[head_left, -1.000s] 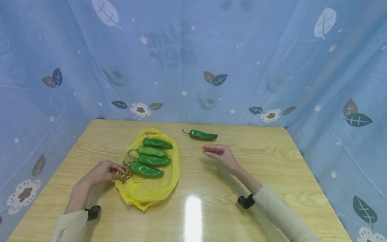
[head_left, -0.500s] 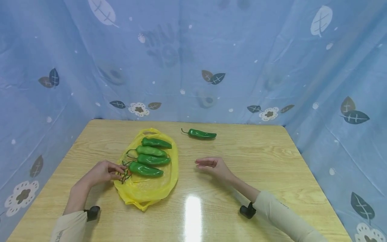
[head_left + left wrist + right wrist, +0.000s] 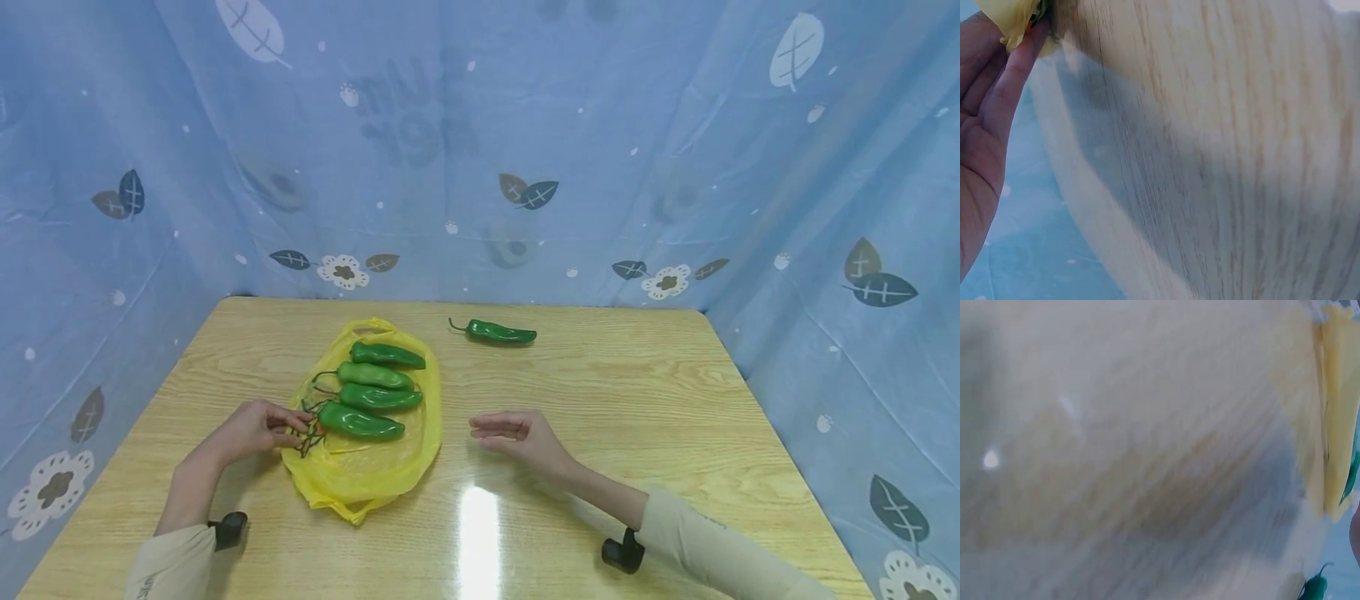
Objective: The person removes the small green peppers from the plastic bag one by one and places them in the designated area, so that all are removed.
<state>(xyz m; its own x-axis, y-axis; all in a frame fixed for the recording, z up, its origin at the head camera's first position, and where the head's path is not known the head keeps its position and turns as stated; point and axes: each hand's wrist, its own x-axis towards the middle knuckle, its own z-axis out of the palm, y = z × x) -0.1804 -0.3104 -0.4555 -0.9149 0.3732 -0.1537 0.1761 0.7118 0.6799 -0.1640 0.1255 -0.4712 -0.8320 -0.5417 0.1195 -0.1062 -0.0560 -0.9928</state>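
A yellow plastic bag (image 3: 390, 479) lies spread on the left of the table, with several long green peppers (image 3: 375, 397) side by side on it. At its left rim my left hand (image 3: 255, 429) pinches the bag's edge; the left wrist view has the yellow plastic (image 3: 1013, 19) at the fingertips. Right beside those fingers is a tangle of thin dark stems (image 3: 309, 429) with a bit of red among them. My right hand (image 3: 521, 437), fingers slightly bent and holding nothing, hovers over the table right of the bag. Another green pepper (image 3: 498, 332) lies alone near the back edge.
The wooden table (image 3: 637, 392) has a bright light reflection (image 3: 478, 542) near its front. A blue patterned curtain (image 3: 465, 150) rises behind it and along both sides. Each wrist carries a small black camera (image 3: 622, 552).
My right hand has drawn back from near the lone pepper, moving toward me and a little to the left. My left hand stays at the bag's edge.
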